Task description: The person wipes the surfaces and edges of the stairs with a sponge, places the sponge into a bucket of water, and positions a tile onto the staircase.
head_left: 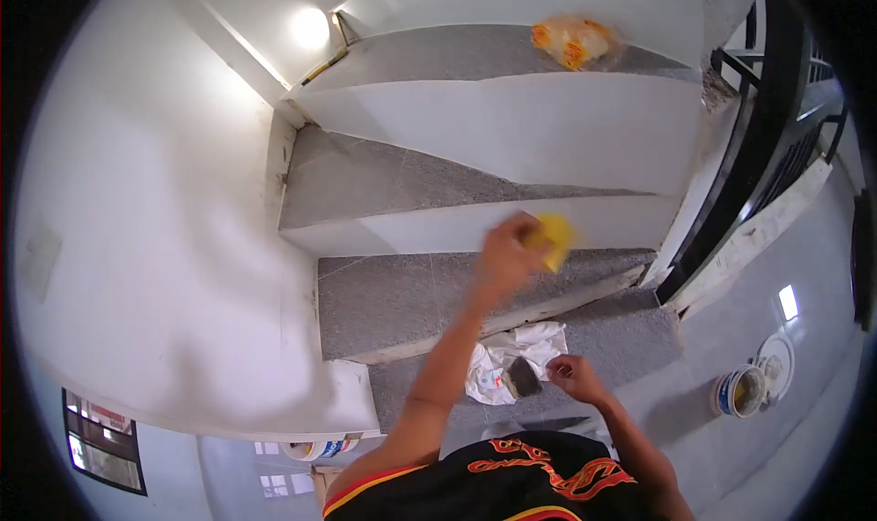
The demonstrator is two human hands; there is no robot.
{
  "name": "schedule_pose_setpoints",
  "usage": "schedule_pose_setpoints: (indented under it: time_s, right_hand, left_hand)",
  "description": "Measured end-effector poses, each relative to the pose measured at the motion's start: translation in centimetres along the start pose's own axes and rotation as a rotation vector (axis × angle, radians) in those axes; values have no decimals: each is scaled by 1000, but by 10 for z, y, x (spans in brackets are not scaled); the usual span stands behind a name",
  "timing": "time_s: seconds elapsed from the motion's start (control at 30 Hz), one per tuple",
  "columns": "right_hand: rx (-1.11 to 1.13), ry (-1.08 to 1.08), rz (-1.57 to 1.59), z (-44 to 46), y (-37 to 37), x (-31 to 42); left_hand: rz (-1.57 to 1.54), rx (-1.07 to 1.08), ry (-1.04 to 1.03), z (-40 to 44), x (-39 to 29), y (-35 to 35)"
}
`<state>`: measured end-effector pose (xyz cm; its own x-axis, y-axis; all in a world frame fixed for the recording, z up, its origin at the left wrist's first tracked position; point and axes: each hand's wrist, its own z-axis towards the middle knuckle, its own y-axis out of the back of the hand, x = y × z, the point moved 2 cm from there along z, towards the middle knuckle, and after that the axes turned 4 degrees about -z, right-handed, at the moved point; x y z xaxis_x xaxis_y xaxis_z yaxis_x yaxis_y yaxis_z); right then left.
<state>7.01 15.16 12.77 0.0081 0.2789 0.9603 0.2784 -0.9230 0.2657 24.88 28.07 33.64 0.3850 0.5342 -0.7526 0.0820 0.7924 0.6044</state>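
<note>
Well, the grey steps (370, 306) in front of me are littered: a white crumpled bag (539, 338) lies low down, a dark block (523, 377) on it, both between my body and the next tread. A clear plastic bag with orange print (575, 43) sits higher up, the black railing (763, 147) shuts off my right side, and an open bucket (738, 391) stands on the floor beside its white lid (775, 366).

My jersey (548, 475) covers the foot of the view, and another bucket (320, 449), lower left, is partly hidden. My left hand (508, 252) is blurred, its fingers closed on the edge of a yellow piece (554, 242) (sponge or folded sheet, I can't tell), which shows before a white riser and the tread below; whether it touches either is unclear. My right hand (580, 381) is beside the block, fingers curled; I cannot tell whether they pinch anything.

The yellow piece juts rightward from my grip, its long axis seemingly nearly upright in view, though smeared by blur.
</note>
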Motion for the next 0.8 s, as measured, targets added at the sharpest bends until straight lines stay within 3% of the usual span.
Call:
schedule_pose_setpoints:
  time_s: [0.1,0.13,0.2,0.3,0.37,0.47,0.5,0.53,0.57,0.63,0.7,0.77,0.8]
  right_hand:
    - [-60,-89,20,-9,23,14]
    - [-78,-103,26,-12,26,10]
    - [-70,-101,-43,-15,31,1]
    - [-45,-146,-88,-18,34,15]
    - [-35,-165,-119,-18,36,15]
    - [-74,-147,-57,-23,27,-1]
    - [-100,-104,16,-23,24,-6]
    - [-125,-61,89,-22,23,-9]
    - [-120,-57,89,-18,25,-10]
    - [-182,-117,124,-5,38,-10]
    - [-313,15,529,2,55,29]
    - [-272,110,824,8,71,77]
    - [-268,102,821,13,71,92]
  left_hand:
    - [-31,-380,-34,47,68,79]
    - [188,-493,36,61,61,106]
    - [457,-620,89,111,125,149]
    - [525,-580,198,147,172,168]
    - [957,-423,214,167,188,161]
    - [756,-413,203,152,139,114]
    - [1146,-341,-119,161,173,87]
    - [703,-410,55,121,107,63]
    - [535,-390,-21,98,100,39]
    - [143,-151,-74,27,37,4]
    - [-397,137,178,-33,11,-23]
    - [-547,65,120,-77,10,-49]
    - [-552,61,127,-92,11,-60]
